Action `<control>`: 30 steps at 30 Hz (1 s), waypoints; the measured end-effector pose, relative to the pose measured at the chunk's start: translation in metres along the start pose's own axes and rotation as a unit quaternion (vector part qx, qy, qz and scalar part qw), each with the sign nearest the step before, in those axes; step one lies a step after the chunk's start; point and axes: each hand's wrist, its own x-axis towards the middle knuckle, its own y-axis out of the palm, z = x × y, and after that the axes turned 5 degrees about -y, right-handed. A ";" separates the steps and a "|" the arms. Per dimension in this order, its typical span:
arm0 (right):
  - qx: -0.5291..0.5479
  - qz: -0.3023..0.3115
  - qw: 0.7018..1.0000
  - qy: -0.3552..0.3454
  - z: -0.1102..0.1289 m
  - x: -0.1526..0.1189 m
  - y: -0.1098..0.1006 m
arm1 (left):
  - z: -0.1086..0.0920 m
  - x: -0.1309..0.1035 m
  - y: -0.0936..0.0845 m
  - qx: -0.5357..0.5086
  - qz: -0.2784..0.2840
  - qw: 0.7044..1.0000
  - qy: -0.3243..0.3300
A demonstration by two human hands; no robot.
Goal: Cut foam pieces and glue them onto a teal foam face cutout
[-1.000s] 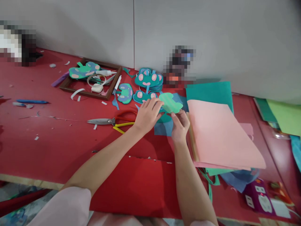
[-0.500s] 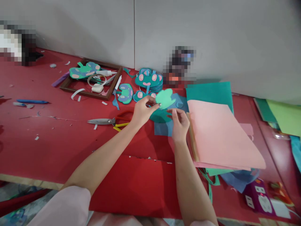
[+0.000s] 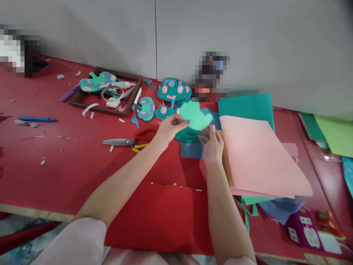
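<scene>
A light green frog-head-shaped felt cut-out is held up over the table. My left hand pinches its lower left edge between thumb and fingers. At the lower right edge my right hand holds it with the fingertips, the other fingers loosely curled. Below the hands lie a darker green felt piece and a blue felt sheet. Scissors with red and yellow handles rest left of them, partly behind my left forearm. Finished frog-face felt pieces are stacked just beyond.
A brown wooden tray holds tape, a glue tube and a decorated felt piece. Pink felt sheets are piled to the right, with a purple power socket near the front edge. A blue pen lies far left.
The light green cut-out has turned and tilted, showing more of its face. My right hand has come up to its lower right edge. The left hand keeps its pinch.
</scene>
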 end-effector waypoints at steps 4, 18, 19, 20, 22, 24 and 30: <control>-0.014 0.012 0.999 -0.027 0.000 0.000 -0.001 | 0.004 0.000 0.002 -0.005 0.007 1.000 -0.008; -0.175 -0.043 0.971 -0.154 -0.004 0.005 -0.008 | 0.000 0.004 -0.004 0.095 0.030 0.995 -0.006; -0.173 -0.042 0.972 -0.154 -0.004 0.005 -0.008 | -0.001 0.004 -0.006 0.106 0.014 0.994 0.001; -0.172 -0.042 0.972 -0.155 -0.003 0.005 -0.008 | -0.002 0.004 -0.007 0.118 0.002 0.993 0.011; -0.179 -0.044 0.969 -0.164 -0.002 0.003 -0.007 | -0.002 0.004 -0.010 0.150 -0.015 0.988 0.040; -0.192 -0.047 0.966 -0.170 -0.001 0.002 -0.006 | -0.001 0.005 -0.014 0.184 -0.031 0.980 0.074; -0.201 -0.055 0.963 -0.168 -0.004 0.004 -0.008 | 0.009 0.013 -0.022 0.178 -0.070 0.980 0.058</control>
